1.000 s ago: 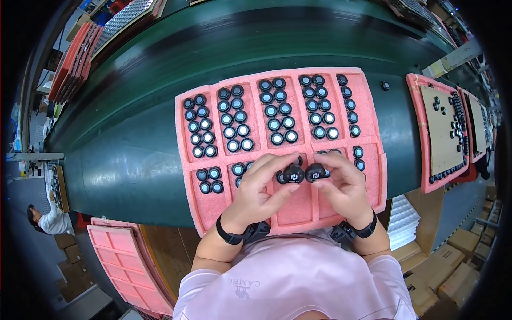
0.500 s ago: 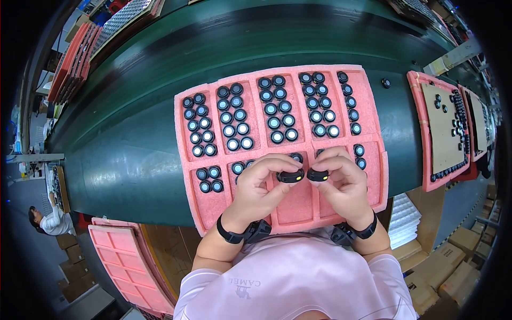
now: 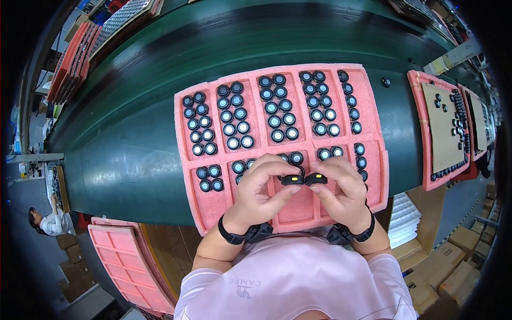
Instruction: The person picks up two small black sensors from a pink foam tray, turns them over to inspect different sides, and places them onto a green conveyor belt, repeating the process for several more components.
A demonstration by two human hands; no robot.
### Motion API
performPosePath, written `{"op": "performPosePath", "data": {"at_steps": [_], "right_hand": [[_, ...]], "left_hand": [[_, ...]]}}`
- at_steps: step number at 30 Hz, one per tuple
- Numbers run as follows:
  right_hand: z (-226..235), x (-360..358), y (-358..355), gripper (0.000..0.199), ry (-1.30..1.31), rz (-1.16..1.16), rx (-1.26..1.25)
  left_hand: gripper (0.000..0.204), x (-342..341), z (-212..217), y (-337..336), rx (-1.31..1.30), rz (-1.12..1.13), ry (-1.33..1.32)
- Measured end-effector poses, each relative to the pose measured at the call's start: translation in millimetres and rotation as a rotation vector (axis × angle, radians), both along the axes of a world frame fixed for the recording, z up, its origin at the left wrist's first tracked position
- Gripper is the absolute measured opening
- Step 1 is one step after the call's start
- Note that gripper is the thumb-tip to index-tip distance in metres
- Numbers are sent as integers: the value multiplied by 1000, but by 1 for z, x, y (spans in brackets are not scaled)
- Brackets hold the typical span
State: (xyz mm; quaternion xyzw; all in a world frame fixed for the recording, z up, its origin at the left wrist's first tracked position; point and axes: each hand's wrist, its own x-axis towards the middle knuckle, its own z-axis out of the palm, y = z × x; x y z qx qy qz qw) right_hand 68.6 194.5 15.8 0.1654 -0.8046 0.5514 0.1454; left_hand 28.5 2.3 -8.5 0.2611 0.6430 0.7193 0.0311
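Observation:
Above the near middle of a pink foam tray (image 3: 294, 212), my left hand (image 3: 256, 186) and my right hand (image 3: 344, 193) face each other. Pinched between the left thumb and fingers is a black round piece (image 3: 291, 180), edge-on, with a yellow mark on its side. A matching black round piece (image 3: 317, 178) with a yellow mark is in the right fingers. The pieces sit side by side and appear to touch. Beneath and beyond, rows of black discs (image 3: 274, 121) with pale round tops stand in the tray's compartments. My hands hide part of the near row.
The tray lies on a green conveyor belt (image 3: 122, 144). One loose black disc (image 3: 386, 82) is right of it. Farther right is another pink tray (image 3: 425, 138) with a brown board. Pink trays (image 3: 120, 261) lean at lower left; a person (image 3: 53, 221) is at far left.
The two held pieces have come together from slightly apart. Both have turned, so their yellow-marked edges show more squarely. The discs in the tray have stayed put.

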Motion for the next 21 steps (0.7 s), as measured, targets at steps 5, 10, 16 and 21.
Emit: {"op": "performPosePath", "data": {"at_steps": [5, 10, 16, 21], "right_hand": [[-13, 5, -6, 31, -30, -39, -200], [-13, 5, -5, 26, -43, -31, -220], [-12, 3, 0, 22, -16, 27, -144], [-8, 3, 2, 23, -33, 6, -155]], "left_hand": [[28, 2, 0, 2, 15, 71, 112], [27, 1, 2, -2, -54, 37, 168], [24, 1, 1, -1, -64, 18, 170], [25, 5, 1, 3, -41, 30, 63]]}}
